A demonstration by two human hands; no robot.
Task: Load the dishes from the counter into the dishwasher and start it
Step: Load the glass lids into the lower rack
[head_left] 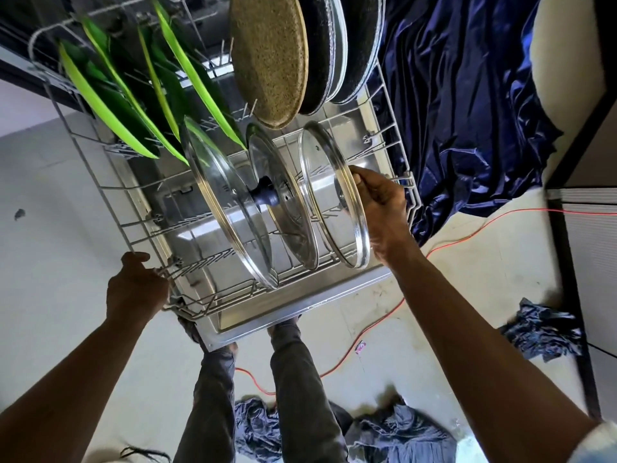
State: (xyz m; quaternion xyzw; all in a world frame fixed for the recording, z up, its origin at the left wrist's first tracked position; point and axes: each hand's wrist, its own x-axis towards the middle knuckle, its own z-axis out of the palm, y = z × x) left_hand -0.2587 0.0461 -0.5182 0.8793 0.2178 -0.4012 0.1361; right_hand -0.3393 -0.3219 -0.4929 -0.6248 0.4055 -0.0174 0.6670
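Right grip [377, 202] is clamped on the rim of the steel-rimmed glass lid [329, 182], which stands on edge at the 3 o'clock side of the grey wire dishwasher rack [110, 187]. Left grip [137, 289] curls round the rack's 7 o'clock corner. Let go before the tines catch it and that lid could tip into the black-knobbed glass lid [283, 208] beside it, glass on glass. Below lies pale floor [50, 212], with an orange cable [384, 315] at 5 o'clock and shiny blue cloth [467, 95] at 2 o'clock.

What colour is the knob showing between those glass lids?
The knob is dark blue, seen in the head view.
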